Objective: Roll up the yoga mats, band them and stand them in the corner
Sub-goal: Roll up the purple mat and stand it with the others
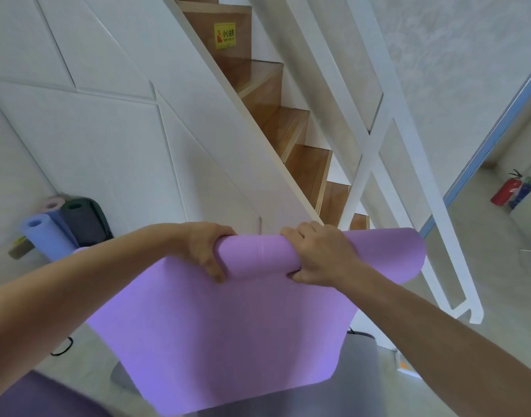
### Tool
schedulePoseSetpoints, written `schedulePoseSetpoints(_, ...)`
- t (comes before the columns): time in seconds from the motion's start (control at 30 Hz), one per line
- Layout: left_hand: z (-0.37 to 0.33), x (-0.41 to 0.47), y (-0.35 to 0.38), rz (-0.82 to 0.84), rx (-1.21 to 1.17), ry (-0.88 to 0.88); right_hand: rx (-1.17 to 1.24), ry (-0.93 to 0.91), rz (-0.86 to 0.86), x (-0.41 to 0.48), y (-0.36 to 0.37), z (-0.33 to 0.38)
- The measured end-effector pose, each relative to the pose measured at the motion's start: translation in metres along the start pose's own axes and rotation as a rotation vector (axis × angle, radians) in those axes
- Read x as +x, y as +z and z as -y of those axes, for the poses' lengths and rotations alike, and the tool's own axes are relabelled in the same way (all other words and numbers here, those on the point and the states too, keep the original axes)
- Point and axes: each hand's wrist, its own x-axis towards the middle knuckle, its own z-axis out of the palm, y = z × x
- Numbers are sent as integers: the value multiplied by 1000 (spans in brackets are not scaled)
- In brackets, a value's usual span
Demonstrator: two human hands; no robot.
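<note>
A purple yoga mat [234,335] is lifted in front of me, its far end curled into a loose roll [258,255]. My left hand [204,251] grips the roll left of its middle, and my right hand [321,255] grips it right of the middle. The flat part hangs down toward me. Three rolled mats stand against the white wall at the left: a light blue one [46,236], a dark green one [83,221] and a pink one [54,203] behind them. A black band [62,347] lies on the floor at the left.
A wooden staircase [291,127] with a white railing [387,152] rises straight ahead. A red fire extinguisher [504,189] stands at the far right. A grey mat [360,368] lies on the floor under the purple one. Another purple surface [38,395] shows at the bottom left.
</note>
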Motion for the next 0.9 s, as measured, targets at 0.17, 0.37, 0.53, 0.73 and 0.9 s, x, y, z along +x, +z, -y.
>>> schedulePoseSetpoints(0.17,-6,-12,48,-380,587,-4,293,64,384,12,-30,-12)
schedulePoseSetpoints(0.37,4,-3,81,-744,675,155,492,119,601,12,-36,-18)
schedulePoseSetpoints(0.53,-1,-2,52,-527,458,26,90,-30,343,-3,-22,7)
schedulePoseSetpoints(0.73,-4,1,-1,-196,127,-9,-139,-19,-146,-7,1,36)
schedulePoseSetpoints(0.9,-10,-1,-2,-115,116,38,-38,6,8,12,-16,23)
